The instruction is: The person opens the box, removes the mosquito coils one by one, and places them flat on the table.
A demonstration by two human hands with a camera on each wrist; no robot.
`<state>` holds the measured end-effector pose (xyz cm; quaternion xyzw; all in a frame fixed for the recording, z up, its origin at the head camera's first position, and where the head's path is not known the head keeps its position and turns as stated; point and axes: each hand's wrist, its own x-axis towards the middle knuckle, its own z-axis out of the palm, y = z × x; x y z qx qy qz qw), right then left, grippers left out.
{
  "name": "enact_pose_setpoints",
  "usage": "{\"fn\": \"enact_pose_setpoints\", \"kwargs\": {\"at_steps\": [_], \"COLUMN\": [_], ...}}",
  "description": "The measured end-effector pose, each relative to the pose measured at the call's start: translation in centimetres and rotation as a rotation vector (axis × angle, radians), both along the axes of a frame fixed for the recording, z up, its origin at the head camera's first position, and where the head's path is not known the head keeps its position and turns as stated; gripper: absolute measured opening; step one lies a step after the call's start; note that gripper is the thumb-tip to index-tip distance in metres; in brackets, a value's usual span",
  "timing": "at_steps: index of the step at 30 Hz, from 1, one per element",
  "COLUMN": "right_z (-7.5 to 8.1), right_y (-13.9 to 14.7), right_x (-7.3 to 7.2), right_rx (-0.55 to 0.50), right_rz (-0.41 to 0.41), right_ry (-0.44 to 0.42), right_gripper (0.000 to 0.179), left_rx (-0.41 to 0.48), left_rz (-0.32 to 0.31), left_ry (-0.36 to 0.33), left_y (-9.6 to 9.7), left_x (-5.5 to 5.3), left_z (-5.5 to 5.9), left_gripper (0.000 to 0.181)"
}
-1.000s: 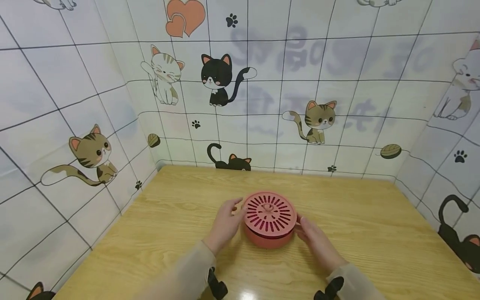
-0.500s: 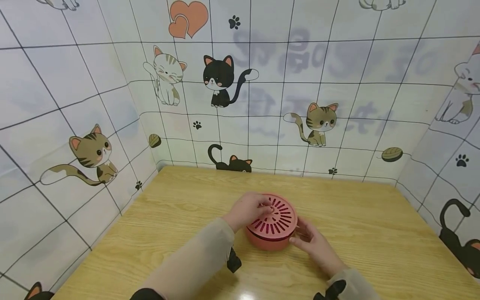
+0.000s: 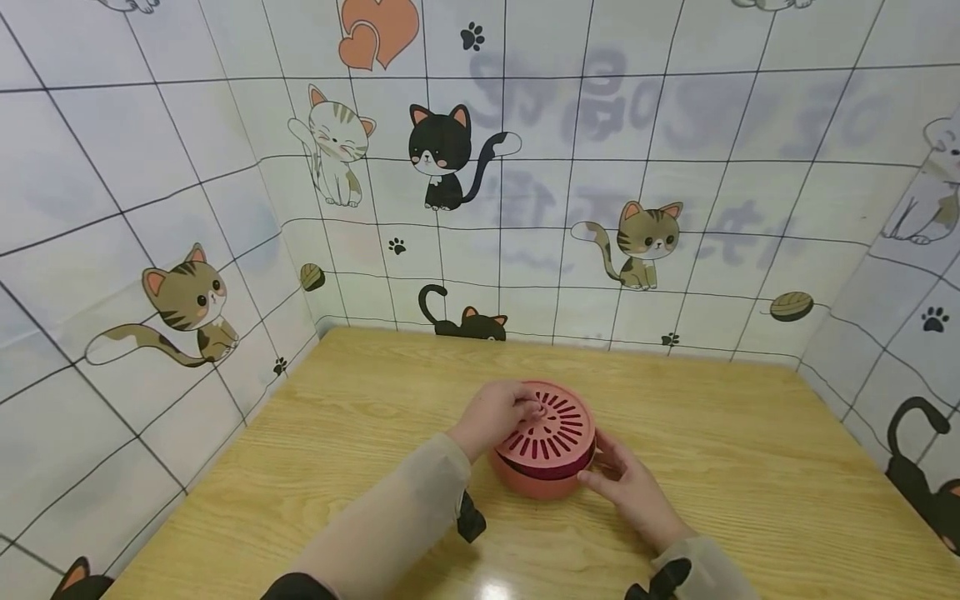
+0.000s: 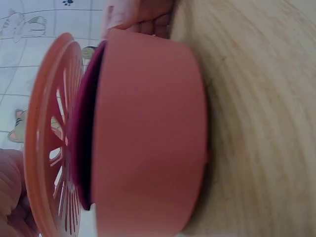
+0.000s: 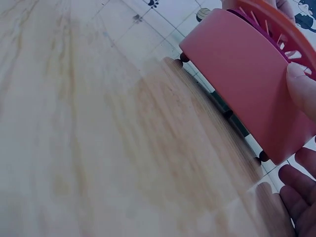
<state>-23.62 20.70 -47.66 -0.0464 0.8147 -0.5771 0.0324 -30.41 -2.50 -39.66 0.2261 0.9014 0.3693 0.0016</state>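
A round pink box [image 3: 538, 487] stands on the table, with small dark feet under its wall in the right wrist view. Its pink lid [image 3: 564, 433], cut with radiating slots, is raised off the rim. Between lid and box a dark magenta inner dish [image 4: 81, 133] shows, sticking up past the rim. My left hand [image 3: 491, 418] pinches the lid's centre knob, which the fingers mostly hide. At the box's right side my right hand [image 3: 630, 490] holds the wall, thumb [image 5: 302, 89] against the near face and fingers behind it.
The wood-grain table [image 3: 375, 383] spreads out around the box. White sheeting [image 3: 525, 275] with a grid and printed cats encloses it at the back and both sides. A black wrist strap [image 3: 471, 517] hangs from the left sleeve.
The left hand has gone from the box's left side to the knob on top and has lifted the lid, baring the magenta dish. The right hand has closed in on the wall.
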Motion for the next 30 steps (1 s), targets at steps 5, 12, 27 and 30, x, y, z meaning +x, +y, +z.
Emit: {"fn": "enact_pose_setpoints", "kwargs": {"at_steps": [5,12,27,30], "right_z": [0.4,0.7,0.7,0.7], "right_y": [0.2,0.4,0.5,0.5], "right_x": [0.1,0.0,-0.1,0.0], "right_rx": [-0.005,0.005,-0.014,-0.023], "right_rz": [0.001,0.011,0.001,0.004], "right_ry": [-0.004,-0.017,-0.005,-0.002], "right_gripper": [0.079,0.08,0.077,0.076], "left_rx": [0.075,0.146,0.001,-0.013], "left_rz": [0.066,0.155,0.362,0.381], "left_ry": [-0.002,-0.045,-0.052,-0.067], "left_y": [-1.7,-6.3,-14.4,-15.1], "left_x": [-0.3,-1.8,-3.8,-3.9], "left_z": [1.1,1.2,-3.6,-4.1], "left_gripper": [0.013,0.016,0.015,0.014]}}
